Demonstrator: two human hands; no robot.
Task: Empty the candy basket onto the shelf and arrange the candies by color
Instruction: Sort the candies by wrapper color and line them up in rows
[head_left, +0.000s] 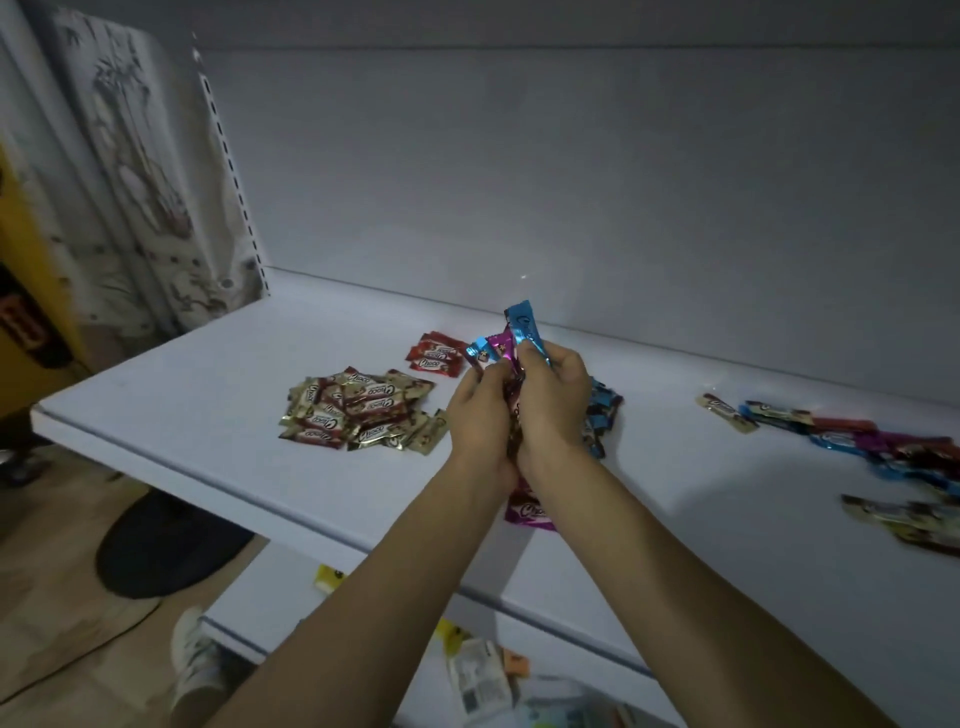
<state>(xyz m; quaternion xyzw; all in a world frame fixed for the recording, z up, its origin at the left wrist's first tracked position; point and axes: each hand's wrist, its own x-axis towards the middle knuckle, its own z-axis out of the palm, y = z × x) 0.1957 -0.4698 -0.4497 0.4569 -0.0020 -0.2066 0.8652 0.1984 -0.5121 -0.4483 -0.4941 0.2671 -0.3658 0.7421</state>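
Left hand (480, 410) and right hand (553, 400) are jointly gripping a candy bunch (524, 332) above the shelf (208, 389) middle, probably fanning it to pick colors. The gold pile (358, 410) is lying toward the left edge and the unsorted candies (883, 447) toward the right.

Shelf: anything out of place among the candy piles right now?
Yes. The heap at the right mixes blue, purple, red and gold wrappers, unlike the sorted gold pile and red pile. A small yellow item lies below the shelf; possibly dropped.
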